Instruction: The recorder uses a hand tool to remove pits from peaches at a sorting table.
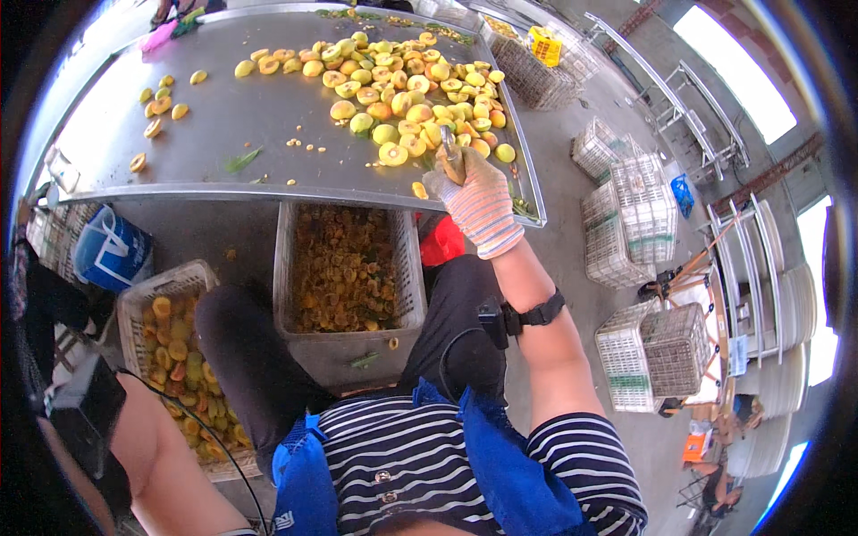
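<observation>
My right hand (pixel 474 192), in a striped knit glove, is closed around a small metal tool with a curved end (pixel 450 154). The tool's exact kind cannot be made out. It is at the near edge of a pile of yellow peaches (pixel 393 94), many of them halved, on a metal table (pixel 241 116). One small yellow piece (pixel 419 190) rests by the table edge, just left of the glove. On the left, my forearm (pixel 165 447) runs out past the picture's rim, so my left hand does not show.
Below the table, between my knees, stands a crate (pixel 284 268) of brownish-yellow scraps. Another crate (pixel 130 313) of peach pieces is by my left leg, near a blue bucket (pixel 112 250). White baskets (pixel 639 214) are stacked on the floor at right. Several peach halves (pixel 161 105) lie apart on the left.
</observation>
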`<state>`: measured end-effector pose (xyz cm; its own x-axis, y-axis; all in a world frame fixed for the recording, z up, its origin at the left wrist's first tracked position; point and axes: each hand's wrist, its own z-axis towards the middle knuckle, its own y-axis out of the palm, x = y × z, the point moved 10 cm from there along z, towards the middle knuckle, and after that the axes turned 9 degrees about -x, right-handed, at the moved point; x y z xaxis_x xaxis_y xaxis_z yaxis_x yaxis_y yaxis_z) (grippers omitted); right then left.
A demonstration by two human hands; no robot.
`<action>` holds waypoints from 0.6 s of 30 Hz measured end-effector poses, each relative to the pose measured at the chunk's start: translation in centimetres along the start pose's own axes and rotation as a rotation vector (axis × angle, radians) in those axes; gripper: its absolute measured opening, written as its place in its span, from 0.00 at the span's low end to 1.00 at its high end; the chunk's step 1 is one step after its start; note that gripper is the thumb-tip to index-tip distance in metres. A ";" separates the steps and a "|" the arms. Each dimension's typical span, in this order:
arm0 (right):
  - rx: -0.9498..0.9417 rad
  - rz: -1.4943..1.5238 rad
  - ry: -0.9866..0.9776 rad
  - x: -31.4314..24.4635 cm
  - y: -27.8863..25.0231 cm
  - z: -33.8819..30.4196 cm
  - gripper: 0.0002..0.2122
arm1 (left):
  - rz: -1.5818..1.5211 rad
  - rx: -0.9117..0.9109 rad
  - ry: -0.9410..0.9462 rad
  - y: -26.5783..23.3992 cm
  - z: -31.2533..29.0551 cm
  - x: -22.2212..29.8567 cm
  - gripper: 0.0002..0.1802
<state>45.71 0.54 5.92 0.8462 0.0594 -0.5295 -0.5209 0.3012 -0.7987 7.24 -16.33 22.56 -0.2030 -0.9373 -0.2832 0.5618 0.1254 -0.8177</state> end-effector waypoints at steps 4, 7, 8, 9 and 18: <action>0.134 -0.338 -0.384 -3.0 -1.7 -1.8 0.09 | -0.037 -0.030 -0.014 -0.5 1.7 1.5 0.24; 0.028 -0.186 -0.249 -1.7 -1.5 -1.5 0.10 | -0.079 -0.059 -0.034 -1.2 2.0 2.1 0.25; 0.065 -0.154 -0.272 -2.1 -2.0 -1.7 0.10 | -0.085 -0.065 -0.039 -1.2 2.0 2.3 0.25; 0.076 -0.133 -0.274 -2.5 -2.2 -1.6 0.11 | -0.099 -0.062 -0.041 -1.4 1.9 2.4 0.25; -0.019 0.065 -0.034 -2.3 -2.3 0.3 0.19 | -0.169 -0.066 -0.085 -2.5 0.6 2.1 0.26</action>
<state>45.01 0.00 9.08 0.8136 0.1110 -0.5707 -0.5768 0.2774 -0.7683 5.89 -18.78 24.33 -0.2203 -0.9705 -0.0981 0.4710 -0.0178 -0.8819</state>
